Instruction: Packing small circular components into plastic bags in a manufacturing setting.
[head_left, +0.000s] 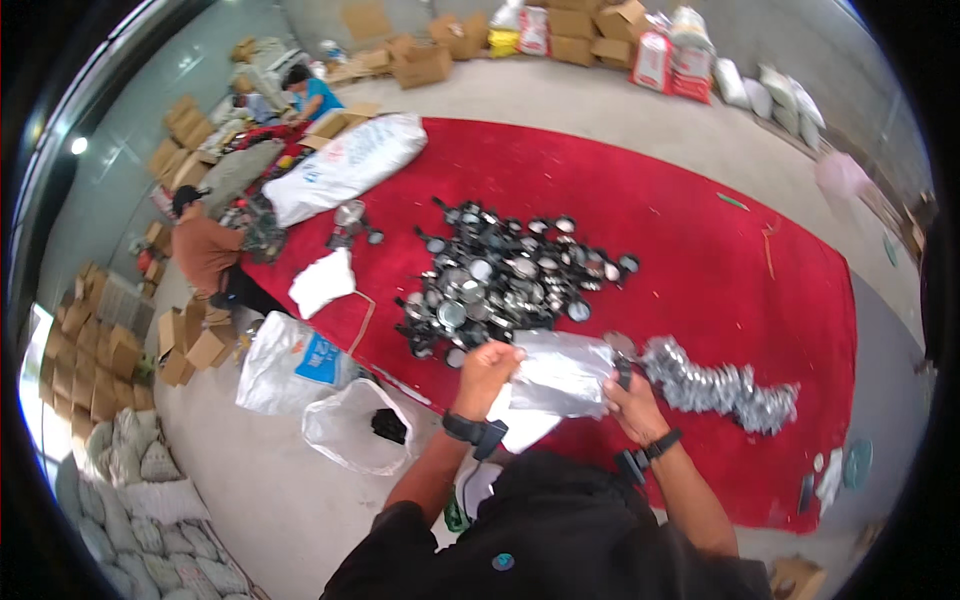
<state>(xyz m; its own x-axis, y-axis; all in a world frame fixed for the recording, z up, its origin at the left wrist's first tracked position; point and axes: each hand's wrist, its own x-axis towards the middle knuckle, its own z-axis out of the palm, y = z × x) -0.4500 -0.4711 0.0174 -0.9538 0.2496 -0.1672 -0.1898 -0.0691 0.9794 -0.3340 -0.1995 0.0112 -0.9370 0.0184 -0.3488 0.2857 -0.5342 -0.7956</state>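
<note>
My left hand pinches the left upper edge of a silvery see-through plastic bag, stretched flat between my hands. At the bag's right edge, my right hand is closed on a round metal piece with a black handle, its disc pointing away from me. Below the bag lies a white sheet or stack of bags, partly hidden. Beyond my hands spreads a heap of similar round silver-and-black pieces. To the right runs a row of pieces in shiny plastic wrapping.
Everything lies on a red cloth. At the left are an open white sack, a large filled sack and a person in a brown shirt. Another person in blue is farther back. Cardboard boxes stand along the wall.
</note>
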